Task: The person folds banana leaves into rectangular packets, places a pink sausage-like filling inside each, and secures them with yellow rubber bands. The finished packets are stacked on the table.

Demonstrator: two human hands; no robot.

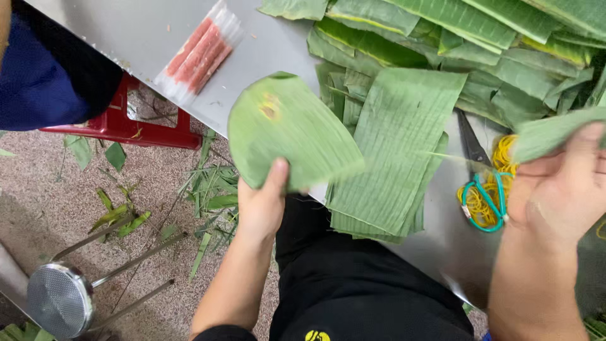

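Head view shows the left hand [262, 205] pinching a rounded piece of banana leaf [287, 132] by its lower edge, thumb on top, holding it up over the edge of the steel table [145, 28]. Right hand [558, 189] grips another leaf strip [555, 132], fingers curled around it, though motion blur softens the detail. Between the hands a stack of cut leaves [394, 148] lies on the table. Scissors [476, 170] rest on yellow rubber bands [489, 189] beside the stack. A wrapped pink sausage packet [199, 50] lies further back.
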